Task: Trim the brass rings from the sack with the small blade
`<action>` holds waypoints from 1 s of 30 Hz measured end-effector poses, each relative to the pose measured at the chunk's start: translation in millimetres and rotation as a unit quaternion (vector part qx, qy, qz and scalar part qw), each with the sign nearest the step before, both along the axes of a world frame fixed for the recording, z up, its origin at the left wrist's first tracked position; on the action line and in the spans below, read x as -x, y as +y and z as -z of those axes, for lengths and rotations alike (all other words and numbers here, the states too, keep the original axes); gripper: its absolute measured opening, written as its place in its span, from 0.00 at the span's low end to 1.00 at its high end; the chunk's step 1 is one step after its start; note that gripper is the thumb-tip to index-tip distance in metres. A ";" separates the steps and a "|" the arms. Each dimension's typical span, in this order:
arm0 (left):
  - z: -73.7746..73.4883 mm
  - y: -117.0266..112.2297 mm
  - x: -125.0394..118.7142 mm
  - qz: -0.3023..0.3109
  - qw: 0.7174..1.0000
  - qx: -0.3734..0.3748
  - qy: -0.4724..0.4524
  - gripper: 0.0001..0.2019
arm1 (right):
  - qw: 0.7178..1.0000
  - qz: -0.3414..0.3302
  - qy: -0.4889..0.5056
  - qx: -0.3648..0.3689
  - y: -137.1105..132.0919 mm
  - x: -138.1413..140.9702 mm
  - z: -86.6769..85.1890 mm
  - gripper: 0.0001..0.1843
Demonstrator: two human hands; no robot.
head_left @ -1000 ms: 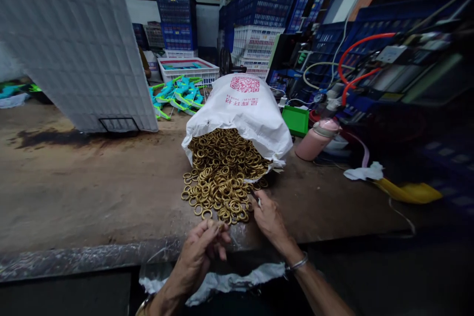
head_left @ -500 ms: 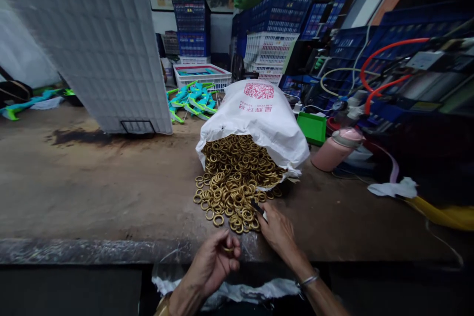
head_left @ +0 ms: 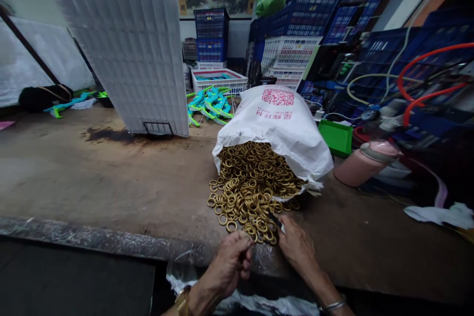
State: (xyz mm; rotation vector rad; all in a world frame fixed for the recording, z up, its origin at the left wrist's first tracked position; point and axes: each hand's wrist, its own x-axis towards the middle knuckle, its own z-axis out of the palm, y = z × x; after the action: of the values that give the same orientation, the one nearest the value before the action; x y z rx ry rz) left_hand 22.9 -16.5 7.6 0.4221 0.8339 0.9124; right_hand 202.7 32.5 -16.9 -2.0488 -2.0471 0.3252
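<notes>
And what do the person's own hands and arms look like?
The left hand and right hand are gloveless, with no sleeves in view. A gold-toned band is worn on the left wrist, a slim silvery bangle on the right.

Your rings (head_left: 255,202), heaped toward the front edge of the bench (head_left: 92,182), are brassy gold. The sack (head_left: 274,121) behind them is white, printed in pinkish red with a square code and characters. The tool (head_left: 274,219) in your right hand (head_left: 297,241) is mostly black; your left wristband (head_left: 182,300) is gold, your right bracelet (head_left: 334,304) silvery. Your bench is brown, its front edge greyer with pale scratches. Toward its far edge you have turquoise-and-lime pieces (head_left: 212,101), a green tray (head_left: 336,138) and a pink bottle (head_left: 363,167).
</notes>
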 end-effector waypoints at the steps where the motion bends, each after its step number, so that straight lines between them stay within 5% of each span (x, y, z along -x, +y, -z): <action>1: -0.1 0.7 0.0 -0.002 1.000 -0.001 0.013 0.13 | 1.000 -0.008 0.001 0.004 -0.3 -1.0 -0.1 0.09; 9: 1.7 7.4 0.0 -0.006 0.996 -0.040 0.081 0.15 | 0.999 -0.003 0.027 -0.017 -2.6 -9.1 6.0 0.09; 14: 0.4 13.0 -1.3 -0.055 0.971 -0.143 0.184 0.10 | 0.973 0.017 0.226 -0.032 4.1 -3.1 -6.1 0.09; 16: -0.3 14.2 -1.3 -0.090 0.946 -0.215 0.225 0.07 | 0.936 0.028 0.351 0.009 3.2 6.7 -17.1 0.12; 20: -3.5 14.6 2.0 -0.101 0.898 -0.325 0.280 0.11 | 0.801 0.073 0.572 0.161 -8.4 35.7 -39.1 0.15; 30: -0.2 14.0 21.1 -0.026 0.839 -0.448 0.308 0.12 | 0.551 0.114 0.774 0.289 -24.4 51.9 -42.0 0.16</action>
State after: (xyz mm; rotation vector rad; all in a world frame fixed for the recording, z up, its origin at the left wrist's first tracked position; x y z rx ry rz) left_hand 1.8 -2.5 7.9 1.5866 0.9520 1.2129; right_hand 150.8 8.1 25.1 -1.0338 -0.4663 1.9884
